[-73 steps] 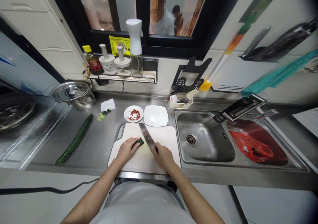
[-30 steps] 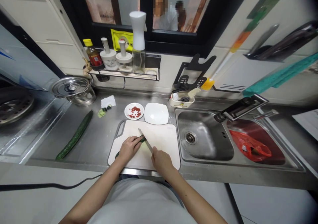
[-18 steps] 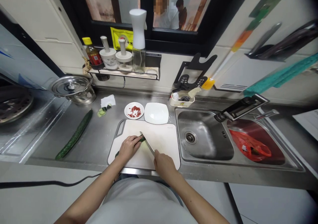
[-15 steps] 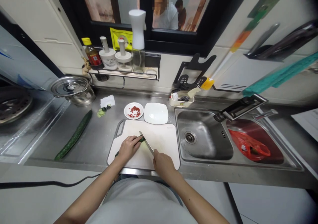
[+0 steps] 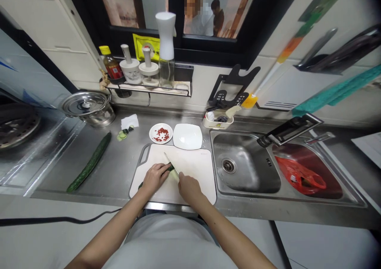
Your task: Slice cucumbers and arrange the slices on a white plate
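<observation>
Steel counter (image 5: 120, 165), cucumber (image 5: 90, 163), plates (image 5: 187, 136) behind board (image 5: 196, 169)

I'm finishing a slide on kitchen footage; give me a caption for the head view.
Left hand holding a cucumber piece on a cutting board, right hand gripping a knife.

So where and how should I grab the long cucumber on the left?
Probably around the middle of the long cucumber, from above, gripping across its width: it's slim, lies flat on the counter, and nothing covers it. Your left hand is nearer.
</observation>
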The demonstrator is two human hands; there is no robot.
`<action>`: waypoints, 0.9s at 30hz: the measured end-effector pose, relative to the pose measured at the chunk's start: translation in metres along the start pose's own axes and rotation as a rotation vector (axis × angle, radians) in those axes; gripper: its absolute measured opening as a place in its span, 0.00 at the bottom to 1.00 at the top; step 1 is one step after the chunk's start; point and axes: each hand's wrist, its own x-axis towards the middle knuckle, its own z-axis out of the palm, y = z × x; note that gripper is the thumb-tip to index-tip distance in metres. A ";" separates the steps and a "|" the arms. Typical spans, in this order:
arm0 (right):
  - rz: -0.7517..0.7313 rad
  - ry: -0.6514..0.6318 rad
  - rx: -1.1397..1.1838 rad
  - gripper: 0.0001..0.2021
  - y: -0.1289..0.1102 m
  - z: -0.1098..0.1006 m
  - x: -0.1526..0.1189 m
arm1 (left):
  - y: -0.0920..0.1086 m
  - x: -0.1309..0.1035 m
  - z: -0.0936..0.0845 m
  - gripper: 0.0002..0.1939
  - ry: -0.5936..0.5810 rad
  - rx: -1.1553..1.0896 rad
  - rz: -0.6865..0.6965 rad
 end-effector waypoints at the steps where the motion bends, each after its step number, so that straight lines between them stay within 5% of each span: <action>1: -0.001 -0.002 0.002 0.14 0.000 0.000 0.001 | 0.001 0.000 -0.001 0.17 -0.002 0.000 -0.002; 10: -0.011 -0.030 0.028 0.14 0.011 0.005 -0.006 | 0.002 0.000 -0.003 0.16 -0.013 -0.007 -0.015; 27: -0.066 0.115 0.037 0.15 0.004 0.024 0.028 | 0.002 0.003 -0.004 0.16 0.002 -0.015 -0.001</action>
